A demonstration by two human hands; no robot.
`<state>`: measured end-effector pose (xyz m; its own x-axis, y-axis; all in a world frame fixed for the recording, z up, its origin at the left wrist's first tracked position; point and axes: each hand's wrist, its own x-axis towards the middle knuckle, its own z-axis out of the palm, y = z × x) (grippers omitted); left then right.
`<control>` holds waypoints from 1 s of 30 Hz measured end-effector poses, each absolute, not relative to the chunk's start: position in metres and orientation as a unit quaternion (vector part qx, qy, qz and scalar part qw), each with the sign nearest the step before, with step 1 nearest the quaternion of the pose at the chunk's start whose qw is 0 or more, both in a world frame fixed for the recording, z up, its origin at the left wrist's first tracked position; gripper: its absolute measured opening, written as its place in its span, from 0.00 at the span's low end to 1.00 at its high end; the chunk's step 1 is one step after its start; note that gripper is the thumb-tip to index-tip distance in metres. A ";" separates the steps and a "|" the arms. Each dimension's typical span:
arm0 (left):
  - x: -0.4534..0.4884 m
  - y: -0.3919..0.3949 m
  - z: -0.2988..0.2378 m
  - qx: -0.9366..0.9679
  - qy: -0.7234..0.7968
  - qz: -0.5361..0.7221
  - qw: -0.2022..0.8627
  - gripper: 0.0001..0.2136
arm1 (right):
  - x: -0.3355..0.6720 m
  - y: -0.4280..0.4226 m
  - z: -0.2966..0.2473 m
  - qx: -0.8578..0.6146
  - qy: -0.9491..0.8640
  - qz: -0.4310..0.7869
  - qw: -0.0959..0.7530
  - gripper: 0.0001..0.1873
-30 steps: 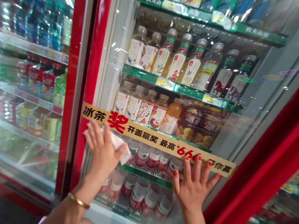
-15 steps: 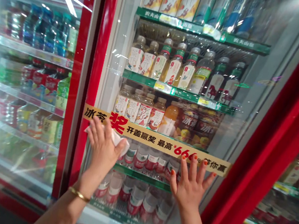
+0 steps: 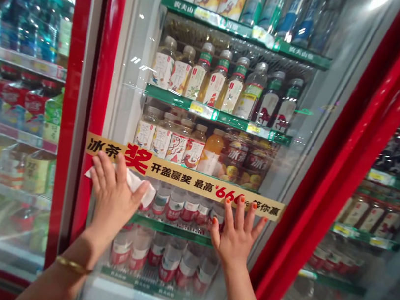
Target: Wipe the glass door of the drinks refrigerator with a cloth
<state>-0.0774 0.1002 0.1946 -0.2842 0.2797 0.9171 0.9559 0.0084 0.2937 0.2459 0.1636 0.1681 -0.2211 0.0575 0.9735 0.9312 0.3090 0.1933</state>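
My left hand (image 3: 113,200) lies flat on the glass door (image 3: 297,149) of a drinks fridge and presses a white cloth (image 3: 138,188) against it, just below a yellow banner sticker (image 3: 184,177) with red and black characters. A gold bangle (image 3: 72,265) circles that wrist. My right hand (image 3: 236,234) rests open on the same glass, fingers spread, its orange-painted fingertips touching the banner's lower edge. Behind the glass stand rows of tea and juice bottles (image 3: 210,79) on green shelves (image 3: 216,115).
A red door frame (image 3: 350,141) runs diagonally on the right, with another fridge of bottles (image 3: 373,214) beyond it. On the left, a red post (image 3: 101,81) separates a neighbouring fridge (image 3: 17,94) full of drinks. Water bottles (image 3: 162,259) fill the lowest shelves.
The view has shifted right, so both hands and the fridge sit further left in frame. Both hands stay pressed on the glass; the left hand and cloth sit slightly higher against the banner.
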 end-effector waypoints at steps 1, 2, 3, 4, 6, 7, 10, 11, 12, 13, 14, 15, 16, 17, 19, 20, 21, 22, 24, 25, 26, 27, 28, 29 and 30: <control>-0.062 0.105 0.206 -0.499 -0.616 -0.508 0.337 0.47 | 0.246 0.163 0.167 -0.390 -0.644 -0.440 0.489 0.44; -0.043 0.110 0.210 -0.524 -0.596 -0.499 0.348 0.47 | 0.246 0.163 0.167 -0.398 -0.647 -0.432 0.486 0.44; -0.023 0.114 0.207 -0.562 -0.567 -0.477 0.369 0.47 | 0.246 0.163 0.166 -0.407 -0.650 -0.424 0.482 0.43; -0.005 0.117 0.197 -0.608 -0.523 -0.447 0.397 0.47 | 0.246 0.163 0.165 -0.414 -0.652 -0.417 0.479 0.42; 0.016 0.117 0.166 -0.691 -0.426 -0.380 0.443 0.46 | 0.246 0.163 0.164 -0.418 -0.655 -0.412 0.476 0.42; 0.014 0.114 0.150 -0.709 -0.398 -0.363 0.455 0.45 | 0.246 0.163 0.164 -0.418 -0.656 -0.412 0.475 0.42; -0.026 0.102 0.126 -0.700 -0.407 -0.366 0.458 0.44 | 0.247 0.163 0.164 -0.416 -0.654 -0.417 0.475 0.41; -0.045 0.099 0.128 -0.675 -0.450 -0.383 0.442 0.45 | 0.247 0.164 0.164 -0.415 -0.653 -0.418 0.476 0.41; -0.062 0.096 0.133 -0.637 -0.503 -0.414 0.411 0.45 | 0.247 0.164 0.164 -0.414 -0.653 -0.419 0.476 0.41; -0.075 0.095 0.139 -0.591 -0.558 -0.448 0.372 0.44 | 0.247 0.163 0.165 -0.412 -0.653 -0.420 0.477 0.41; -0.082 0.095 0.145 -0.548 -0.596 -0.481 0.335 0.42 | 0.248 0.163 0.166 -0.410 -0.654 -0.420 0.477 0.41; -0.083 0.096 0.150 -0.515 -0.618 -0.510 0.305 0.40 | 0.248 0.163 0.166 -0.409 -0.654 -0.420 0.479 0.41; -0.078 0.097 0.151 -0.497 -0.624 -0.532 0.284 0.39 | 0.248 0.162 0.167 -0.406 -0.654 -0.420 0.482 0.41; -0.069 0.099 0.148 -0.497 -0.619 -0.545 0.271 0.39 | 0.248 0.162 0.167 -0.403 -0.653 -0.418 0.486 0.42; -0.045 0.099 0.133 -0.532 -0.599 -0.545 0.247 0.39 | 0.246 0.162 0.164 -0.398 -0.651 -0.414 0.496 0.43; -0.034 0.097 0.123 -0.554 -0.590 -0.541 0.228 0.39 | 0.244 0.163 0.161 -0.399 -0.649 -0.410 0.502 0.43; -0.024 0.092 0.113 -0.575 -0.583 -0.539 0.198 0.38 | 0.242 0.163 0.158 -0.405 -0.646 -0.404 0.506 0.43; -0.017 0.084 0.105 -0.590 -0.578 -0.542 0.155 0.36 | 0.238 0.162 0.153 -0.415 -0.642 -0.395 0.510 0.43; -0.011 0.062 0.098 -0.593 -0.562 -0.576 0.027 0.32 | 0.230 0.157 0.144 -0.444 -0.639 -0.363 0.512 0.43; -0.010 0.049 0.099 -0.580 -0.546 -0.602 -0.061 0.31 | 0.225 0.152 0.139 -0.459 -0.641 -0.339 0.514 0.43; -0.010 0.035 0.102 -0.556 -0.522 -0.626 -0.162 0.30 | 0.220 0.144 0.135 -0.472 -0.643 -0.307 0.519 0.42; -0.010 0.020 0.106 -0.523 -0.493 -0.643 -0.265 0.31 | 0.214 0.133 0.130 -0.481 -0.648 -0.266 0.527 0.42; -0.009 0.007 0.110 -0.484 -0.459 -0.651 -0.362 0.33 | 0.207 0.118 0.125 -0.485 -0.655 -0.212 0.538 0.40; -0.008 -0.006 0.113 -0.445 -0.428 -0.648 -0.446 0.34 | 0.201 0.101 0.120 -0.482 -0.667 -0.144 0.550 0.39; -0.006 -0.018 0.115 -0.408 -0.401 -0.641 -0.511 0.36 | 0.194 0.081 0.114 -0.470 -0.680 -0.064 0.559 0.37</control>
<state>-0.0057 -0.0182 0.1152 -0.1439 0.9830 0.1139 -0.3289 -0.1561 0.9314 0.1937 0.0809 0.1141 0.0666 0.5669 0.8211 0.7106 0.5507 -0.4379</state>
